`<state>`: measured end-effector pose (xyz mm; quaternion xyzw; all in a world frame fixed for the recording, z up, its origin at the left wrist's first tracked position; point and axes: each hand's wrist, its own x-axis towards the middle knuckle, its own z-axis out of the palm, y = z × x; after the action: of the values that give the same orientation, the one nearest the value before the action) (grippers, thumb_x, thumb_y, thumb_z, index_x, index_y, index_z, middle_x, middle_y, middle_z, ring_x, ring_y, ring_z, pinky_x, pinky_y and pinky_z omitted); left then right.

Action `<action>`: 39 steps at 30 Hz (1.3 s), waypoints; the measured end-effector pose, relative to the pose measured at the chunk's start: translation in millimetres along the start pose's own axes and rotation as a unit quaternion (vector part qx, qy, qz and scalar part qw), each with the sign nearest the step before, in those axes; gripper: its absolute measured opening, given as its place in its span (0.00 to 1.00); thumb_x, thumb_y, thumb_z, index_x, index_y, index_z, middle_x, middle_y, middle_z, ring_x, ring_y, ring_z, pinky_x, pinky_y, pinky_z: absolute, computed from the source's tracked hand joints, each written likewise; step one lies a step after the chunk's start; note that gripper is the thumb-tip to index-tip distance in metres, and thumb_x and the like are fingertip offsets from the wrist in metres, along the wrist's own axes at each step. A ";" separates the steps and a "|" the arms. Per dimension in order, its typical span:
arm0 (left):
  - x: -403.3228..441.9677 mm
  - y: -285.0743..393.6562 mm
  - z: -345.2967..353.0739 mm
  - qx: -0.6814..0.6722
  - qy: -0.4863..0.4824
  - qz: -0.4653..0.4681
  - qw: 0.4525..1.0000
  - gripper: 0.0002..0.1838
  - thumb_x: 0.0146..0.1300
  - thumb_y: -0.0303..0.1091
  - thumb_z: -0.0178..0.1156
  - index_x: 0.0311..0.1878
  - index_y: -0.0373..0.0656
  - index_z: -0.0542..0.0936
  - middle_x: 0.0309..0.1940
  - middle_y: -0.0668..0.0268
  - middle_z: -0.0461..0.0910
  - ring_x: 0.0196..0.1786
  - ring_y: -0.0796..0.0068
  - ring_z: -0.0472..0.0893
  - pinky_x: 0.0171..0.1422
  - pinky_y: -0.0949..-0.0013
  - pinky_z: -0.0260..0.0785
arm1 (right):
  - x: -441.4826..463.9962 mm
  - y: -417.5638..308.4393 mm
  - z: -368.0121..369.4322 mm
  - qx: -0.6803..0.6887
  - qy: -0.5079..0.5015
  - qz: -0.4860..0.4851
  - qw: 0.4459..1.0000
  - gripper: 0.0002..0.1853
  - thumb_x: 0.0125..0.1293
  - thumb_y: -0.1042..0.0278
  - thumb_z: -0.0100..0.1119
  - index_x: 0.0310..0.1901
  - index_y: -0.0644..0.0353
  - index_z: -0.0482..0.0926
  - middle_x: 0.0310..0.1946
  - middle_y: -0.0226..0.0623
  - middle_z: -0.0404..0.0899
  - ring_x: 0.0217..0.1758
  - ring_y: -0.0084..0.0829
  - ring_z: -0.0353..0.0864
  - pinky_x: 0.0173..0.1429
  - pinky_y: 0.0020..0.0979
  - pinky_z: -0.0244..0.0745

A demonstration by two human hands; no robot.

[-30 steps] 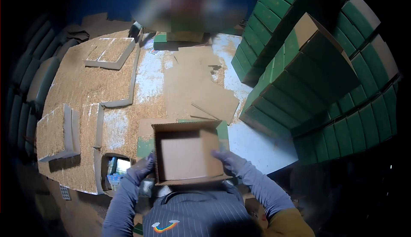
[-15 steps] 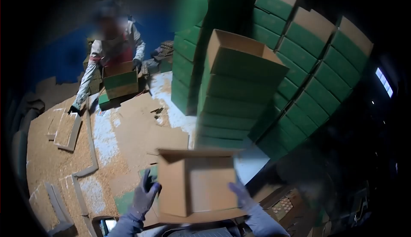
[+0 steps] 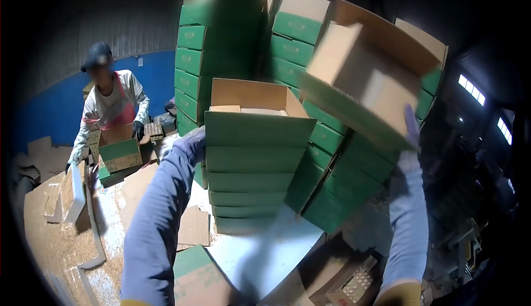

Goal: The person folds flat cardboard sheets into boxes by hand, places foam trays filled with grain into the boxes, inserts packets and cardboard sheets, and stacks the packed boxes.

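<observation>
In the head view, my right hand [image 3: 410, 129] grips the right side of an open-topped cardboard box [image 3: 381, 90], brown inside and green outside. The box is lifted and tilted, its open top turned towards me, in front of the stacks at the right. My left hand [image 3: 193, 143] is at the left side of a stack of green boxes [image 3: 257, 134], close to the upper boxes. Its fingers are hidden or blurred there. The top box of that stack is open, with its brown inside showing. Both hands wear purplish gloves.
Behind stand taller stacks of green boxes [image 3: 191, 60]. At the left a co-worker [image 3: 113, 101] stands with an open green box [image 3: 119, 154], one gloved hand at a white-sided piece [image 3: 76, 195] on the sawdust-strewn surface [image 3: 50, 250]. A tray of round items [image 3: 354, 286] lies low at right.
The cardboard box has risen from in front of me to the upper right with my right hand. My left hand has moved up to the stack's left side. The view has swung right.
</observation>
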<state>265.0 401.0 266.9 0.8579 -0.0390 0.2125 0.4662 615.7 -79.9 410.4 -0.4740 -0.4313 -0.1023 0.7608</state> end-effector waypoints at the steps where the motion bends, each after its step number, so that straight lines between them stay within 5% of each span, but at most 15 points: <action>1: -3.7 -2.6 1.1 0.185 0.039 0.094 0.978 0.14 0.70 0.38 0.57 0.53 0.41 0.79 0.45 0.63 0.83 0.44 0.70 0.83 0.49 0.64 0.79 | 17.1 9.2 25.5 -0.012 -0.014 0.032 0.999 0.23 0.78 0.60 0.47 0.67 0.66 0.69 0.60 0.41 0.76 0.62 0.31 0.76 0.70 0.34 0.69; 3: -5.8 -2.4 5.9 -0.025 0.096 0.007 0.995 0.14 0.71 0.39 0.56 0.53 0.42 0.79 0.46 0.64 0.83 0.45 0.71 0.83 0.50 0.63 0.79 | 35.9 33.7 88.3 -0.047 -0.069 0.105 0.991 0.23 0.78 0.60 0.46 0.67 0.66 0.68 0.60 0.41 0.76 0.62 0.31 0.76 0.70 0.34 0.68; 5: -6.0 2.8 13.5 -0.440 0.167 -0.172 0.865 0.14 0.72 0.39 0.54 0.54 0.42 0.79 0.47 0.63 0.82 0.47 0.71 0.82 0.52 0.63 0.78 | 37.9 68.3 142.1 -0.089 -0.143 0.181 0.969 0.23 0.78 0.60 0.45 0.67 0.66 0.68 0.60 0.41 0.76 0.63 0.32 0.75 0.70 0.33 0.68; 9: -10.0 62.4 31.4 -0.450 0.278 -0.155 0.834 0.20 0.76 0.45 0.48 0.58 0.42 0.77 0.51 0.65 0.81 0.52 0.72 0.81 0.59 0.64 0.75 | 7.3 144.4 202.8 -0.152 -0.224 0.277 0.922 0.23 0.79 0.60 0.43 0.68 0.65 0.68 0.60 0.42 0.76 0.63 0.32 0.74 0.71 0.33 0.66; 13: -41.5 4.1 42.4 -0.110 0.381 -0.048 0.917 0.30 0.79 0.51 0.39 0.68 0.32 0.68 0.67 0.59 0.72 0.69 0.68 0.69 0.76 0.70 0.53 | -60.8 201.7 175.3 -0.063 -0.121 0.222 0.965 0.24 0.79 0.60 0.41 0.69 0.64 0.67 0.60 0.43 0.76 0.64 0.32 0.74 0.71 0.33 0.65; 16: -167.1 34.5 90.4 0.210 0.297 -0.123 0.923 0.29 0.75 0.34 0.45 0.73 0.28 0.56 0.71 0.38 0.60 0.74 0.42 0.59 0.80 0.55 0.49 | -195.6 256.3 114.6 0.033 -0.069 0.254 0.964 0.24 0.80 0.60 0.40 0.70 0.63 0.67 0.60 0.43 0.75 0.65 0.32 0.73 0.72 0.32 0.64; 19: -345.8 -25.0 162.0 0.284 0.228 -0.313 0.877 0.36 0.73 0.45 0.51 0.74 0.29 0.55 0.73 0.36 0.54 0.76 0.40 0.55 0.80 0.48 0.45 | -393.1 311.8 73.6 -0.012 -0.186 0.431 0.883 0.16 0.77 0.56 0.45 0.47 0.58 0.79 0.38 0.31 0.79 0.36 0.25 0.77 0.38 0.31 0.76; 21: -458.2 -35.5 216.4 0.387 0.138 -0.444 0.796 0.44 0.69 0.57 0.52 0.75 0.31 0.54 0.75 0.36 0.51 0.78 0.40 0.51 0.81 0.44 0.38 | -489.6 292.7 114.0 0.041 -0.187 0.736 0.649 0.17 0.76 0.54 0.47 0.52 0.56 0.79 0.37 0.30 0.77 0.33 0.19 0.70 0.38 0.26 0.69; 23: -504.6 -11.4 260.8 0.391 0.060 -0.530 0.750 0.52 0.64 0.67 0.53 0.76 0.32 0.52 0.76 0.37 0.48 0.79 0.41 0.46 0.80 0.39 0.29 | -571.0 234.5 172.2 -0.079 -0.389 0.518 0.758 0.25 0.77 0.54 0.46 0.66 0.62 0.67 0.44 0.31 0.77 0.45 0.27 0.74 0.49 0.34 0.72; 27: -498.8 0.3 326.1 0.334 0.093 -0.506 0.790 0.58 0.59 0.72 0.53 0.76 0.31 0.50 0.76 0.37 0.45 0.80 0.41 0.41 0.79 0.35 0.23 | -589.5 186.7 228.6 -0.366 -0.582 -0.028 0.725 0.17 0.72 0.61 0.55 0.54 0.65 0.77 0.54 0.57 0.75 0.58 0.50 0.74 0.64 0.45 0.67; 29: -495.8 12.8 316.5 0.263 0.122 -0.437 0.851 0.49 0.63 0.62 0.56 0.75 0.34 0.54 0.74 0.40 0.53 0.79 0.40 0.48 0.81 0.38 0.32 | -537.3 159.1 260.7 -0.235 -0.448 0.417 0.755 0.18 0.65 0.60 0.64 0.51 0.62 0.80 0.30 0.42 0.81 0.26 0.32 0.77 0.33 0.35 0.73; 30: -499.1 27.2 305.7 0.334 0.067 -0.429 0.837 0.47 0.63 0.59 0.57 0.75 0.36 0.55 0.74 0.42 0.54 0.78 0.41 0.50 0.80 0.39 0.36 | -526.9 178.4 252.7 -0.176 -0.431 0.459 0.757 0.19 0.65 0.61 0.64 0.54 0.61 0.79 0.24 0.33 0.79 0.19 0.23 0.70 0.25 0.27 0.67; 33: -505.0 91.1 263.6 0.421 0.015 -0.431 0.798 0.33 0.65 0.39 0.55 0.72 0.44 0.62 0.70 0.51 0.64 0.72 0.46 0.63 0.76 0.45 0.53 | -464.0 168.9 269.0 -0.090 -0.416 0.519 0.741 0.32 0.65 0.64 0.64 0.66 0.73 0.67 0.43 0.40 0.82 0.41 0.22 0.79 0.43 0.26 0.76; 36: -499.9 153.1 206.5 0.412 0.049 -0.466 0.782 0.22 0.60 0.33 0.59 0.60 0.47 0.74 0.56 0.62 0.79 0.59 0.61 0.78 0.60 0.60 0.73 | -402.3 151.7 294.7 -0.274 -0.632 0.249 0.681 0.26 0.67 0.65 0.61 0.66 0.63 0.71 0.55 0.45 0.81 0.53 0.38 0.82 0.58 0.34 0.75; 39: -488.0 184.9 150.0 0.397 0.100 -0.448 0.795 0.15 0.58 0.38 0.65 0.49 0.50 0.81 0.39 0.62 0.84 0.43 0.63 0.85 0.46 0.61 0.78 | -376.5 56.7 343.3 -0.202 -0.616 0.053 0.759 0.24 0.68 0.62 0.61 0.64 0.56 0.73 0.58 0.45 0.79 0.59 0.42 0.79 0.65 0.40 0.70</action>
<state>-177.2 110.6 144.8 0.8631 0.4844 0.0609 0.1294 227.2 132.6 152.2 -0.5996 -0.7506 0.1676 0.2212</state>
